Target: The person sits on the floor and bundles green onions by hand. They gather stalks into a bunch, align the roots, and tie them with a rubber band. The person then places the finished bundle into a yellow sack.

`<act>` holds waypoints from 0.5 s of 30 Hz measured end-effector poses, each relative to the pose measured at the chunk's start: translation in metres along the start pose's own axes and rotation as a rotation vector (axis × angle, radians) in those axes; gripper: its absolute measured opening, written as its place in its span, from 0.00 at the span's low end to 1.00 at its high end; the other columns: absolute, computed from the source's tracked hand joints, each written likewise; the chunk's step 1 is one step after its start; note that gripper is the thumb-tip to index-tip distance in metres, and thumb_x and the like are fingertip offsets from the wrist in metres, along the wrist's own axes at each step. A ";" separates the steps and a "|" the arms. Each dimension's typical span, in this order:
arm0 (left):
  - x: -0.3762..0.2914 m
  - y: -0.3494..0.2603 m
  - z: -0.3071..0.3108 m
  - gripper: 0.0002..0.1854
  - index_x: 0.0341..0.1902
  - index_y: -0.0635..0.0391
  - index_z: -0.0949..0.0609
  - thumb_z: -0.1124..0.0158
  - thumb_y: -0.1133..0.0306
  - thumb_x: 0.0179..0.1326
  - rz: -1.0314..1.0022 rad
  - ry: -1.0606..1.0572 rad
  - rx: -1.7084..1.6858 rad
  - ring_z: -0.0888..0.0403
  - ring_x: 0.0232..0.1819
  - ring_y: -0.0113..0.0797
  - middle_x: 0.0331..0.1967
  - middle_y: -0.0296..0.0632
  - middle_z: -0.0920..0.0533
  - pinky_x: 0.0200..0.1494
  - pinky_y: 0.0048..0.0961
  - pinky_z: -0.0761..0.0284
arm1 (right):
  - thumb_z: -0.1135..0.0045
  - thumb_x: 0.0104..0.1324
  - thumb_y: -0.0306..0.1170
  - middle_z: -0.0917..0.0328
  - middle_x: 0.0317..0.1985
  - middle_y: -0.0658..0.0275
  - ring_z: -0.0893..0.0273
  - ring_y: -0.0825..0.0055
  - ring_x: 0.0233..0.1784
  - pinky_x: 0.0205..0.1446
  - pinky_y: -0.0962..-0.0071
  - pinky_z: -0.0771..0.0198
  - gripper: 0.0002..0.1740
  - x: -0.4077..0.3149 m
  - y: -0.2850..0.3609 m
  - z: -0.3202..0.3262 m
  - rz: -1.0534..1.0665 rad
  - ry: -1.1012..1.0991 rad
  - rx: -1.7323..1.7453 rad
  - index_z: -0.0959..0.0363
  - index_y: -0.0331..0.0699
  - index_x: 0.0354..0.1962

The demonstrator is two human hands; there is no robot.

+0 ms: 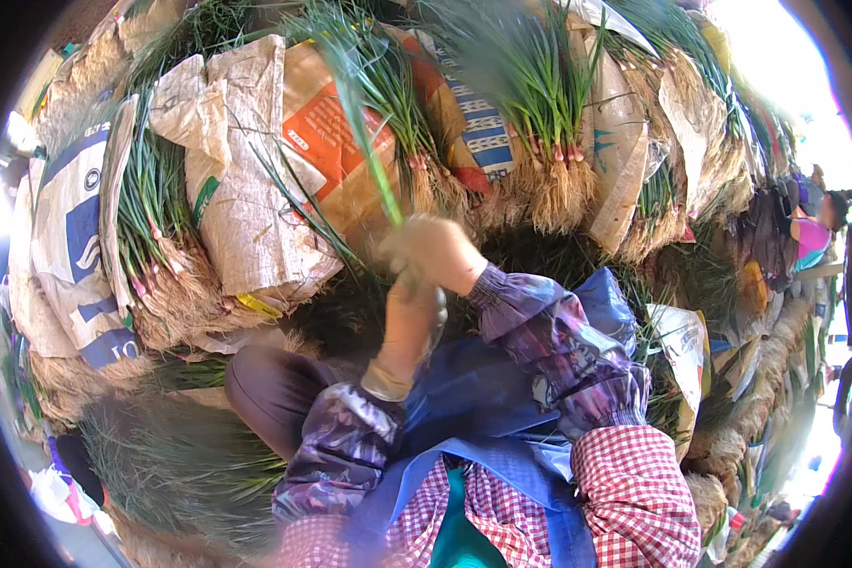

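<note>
My right hand (437,252), blurred by motion, is closed round a thin bunch of green onion stalks (378,174). The long leaves rise up and to the left from the fist. Right below it is my left hand (406,330), which seems to wear a pale glove with its cuff (387,380) at the wrist. Its fingertips meet the right hand and are hidden and blurred, so its grip does not show. Loose green leaves (319,213) lie left of the hands, across a woven sack (245,184).
Rooted green onion bundles (557,142) stand beyond the hands, partly wrapped in printed sacks (341,135). Another bundle (160,234) leans at left beside a white-and-blue sack (78,248). Loose greens (177,461) spread at lower left. A blue apron (476,383) covers my lap. A person (813,227) appears far right.
</note>
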State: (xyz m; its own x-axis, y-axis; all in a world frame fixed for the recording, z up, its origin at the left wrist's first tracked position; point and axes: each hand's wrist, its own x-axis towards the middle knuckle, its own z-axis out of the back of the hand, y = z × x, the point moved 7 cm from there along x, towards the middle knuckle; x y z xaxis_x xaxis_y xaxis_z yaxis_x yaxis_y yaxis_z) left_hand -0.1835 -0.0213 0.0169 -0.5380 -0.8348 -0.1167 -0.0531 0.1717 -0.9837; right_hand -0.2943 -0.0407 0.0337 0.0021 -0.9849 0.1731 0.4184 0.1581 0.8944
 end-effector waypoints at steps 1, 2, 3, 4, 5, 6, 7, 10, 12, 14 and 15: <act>-0.004 0.010 -0.013 0.10 0.40 0.55 0.21 0.48 0.64 0.71 0.065 0.107 -0.048 0.35 0.17 0.18 0.19 0.29 0.29 0.18 0.18 0.40 | 0.48 0.67 0.30 0.20 0.29 0.59 0.20 0.73 0.32 0.35 0.72 0.26 0.09 0.001 -0.001 0.028 0.036 -0.134 -0.150 0.23 0.33 0.38; -0.009 0.028 -0.028 0.09 0.42 0.55 0.20 0.48 0.67 0.70 0.256 0.192 -0.201 0.34 0.17 0.18 0.19 0.30 0.28 0.19 0.18 0.38 | 0.48 0.66 0.29 0.20 0.26 0.61 0.20 0.72 0.28 0.31 0.71 0.27 0.08 -0.003 0.004 0.062 0.107 -0.378 -0.327 0.23 0.33 0.37; -0.013 0.040 -0.030 0.09 0.41 0.56 0.20 0.47 0.67 0.69 0.337 0.241 -0.147 0.34 0.17 0.18 0.18 0.30 0.28 0.19 0.19 0.38 | 0.49 0.66 0.30 0.20 0.28 0.61 0.20 0.71 0.29 0.32 0.71 0.26 0.08 -0.002 -0.004 0.102 0.030 -0.366 -0.417 0.22 0.36 0.37; -0.017 0.050 -0.032 0.08 0.40 0.56 0.20 0.47 0.67 0.69 0.394 0.310 -0.101 0.34 0.17 0.18 0.18 0.30 0.29 0.19 0.19 0.38 | 0.49 0.66 0.32 0.19 0.31 0.60 0.20 0.70 0.30 0.35 0.72 0.25 0.09 0.002 -0.010 0.149 -0.138 -0.504 -0.744 0.22 0.39 0.38; -0.020 0.061 -0.032 0.08 0.40 0.56 0.20 0.47 0.68 0.68 0.437 0.375 -0.051 0.34 0.17 0.18 0.17 0.30 0.29 0.19 0.19 0.38 | 0.49 0.66 0.34 0.19 0.34 0.59 0.19 0.70 0.33 0.38 0.72 0.24 0.09 -0.001 -0.021 0.191 -0.251 -0.603 -0.539 0.21 0.40 0.37; -0.020 0.068 -0.027 0.09 0.38 0.57 0.20 0.48 0.68 0.69 0.426 0.383 -0.040 0.33 0.18 0.18 0.17 0.30 0.29 0.20 0.19 0.36 | 0.49 0.68 0.39 0.19 0.35 0.59 0.19 0.70 0.36 0.42 0.71 0.23 0.12 0.001 -0.037 0.231 -0.480 -0.625 -0.584 0.22 0.41 0.39; -0.019 0.079 -0.020 0.09 0.39 0.57 0.19 0.48 0.68 0.68 0.451 0.353 -0.014 0.32 0.18 0.20 0.17 0.31 0.28 0.21 0.20 0.35 | 0.47 0.66 0.45 0.18 0.37 0.59 0.19 0.69 0.39 0.44 0.65 0.25 0.15 -0.003 -0.046 0.263 -0.713 -0.672 -0.767 0.24 0.42 0.39; -0.005 0.100 0.003 0.11 0.46 0.55 0.19 0.45 0.68 0.65 0.357 0.245 0.273 0.22 0.28 0.31 0.27 0.39 0.20 0.35 0.27 0.25 | 0.43 0.61 0.49 0.21 0.33 0.59 0.20 0.64 0.41 0.40 0.57 0.29 0.18 0.023 -0.049 0.263 -0.597 -0.560 -1.505 0.24 0.45 0.37; 0.006 0.084 0.012 0.14 0.51 0.53 0.20 0.42 0.67 0.62 -0.022 0.091 0.536 0.21 0.37 0.37 0.36 0.41 0.20 0.42 0.29 0.25 | 0.43 0.58 0.46 0.21 0.31 0.58 0.19 0.64 0.39 0.38 0.57 0.27 0.13 0.050 -0.065 0.202 -0.273 -0.538 -1.418 0.22 0.46 0.30; 0.008 0.074 0.017 0.21 0.57 0.53 0.23 0.35 0.68 0.58 -0.158 0.001 0.690 0.22 0.48 0.44 0.48 0.45 0.22 0.50 0.31 0.25 | 0.44 0.58 0.49 0.18 0.33 0.54 0.18 0.58 0.42 0.45 0.61 0.24 0.19 0.073 -0.124 0.122 -0.468 -0.167 -0.909 0.18 0.42 0.30; 0.010 0.071 0.022 0.21 0.57 0.53 0.23 0.35 0.69 0.59 -0.148 -0.027 0.628 0.22 0.48 0.43 0.48 0.44 0.22 0.51 0.31 0.26 | 0.44 0.58 0.50 0.17 0.36 0.55 0.19 0.55 0.43 0.46 0.61 0.25 0.21 0.081 -0.132 0.086 -0.419 -0.133 -0.799 0.18 0.40 0.35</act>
State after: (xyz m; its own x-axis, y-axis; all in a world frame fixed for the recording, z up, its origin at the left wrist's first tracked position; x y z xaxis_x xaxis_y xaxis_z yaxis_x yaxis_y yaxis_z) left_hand -0.1741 -0.0293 -0.0567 -0.5410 -0.8405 0.0309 0.3816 -0.2780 -0.8816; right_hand -0.4280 -0.1351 -0.0351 -0.3758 -0.9266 -0.0111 0.8661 -0.3555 0.3514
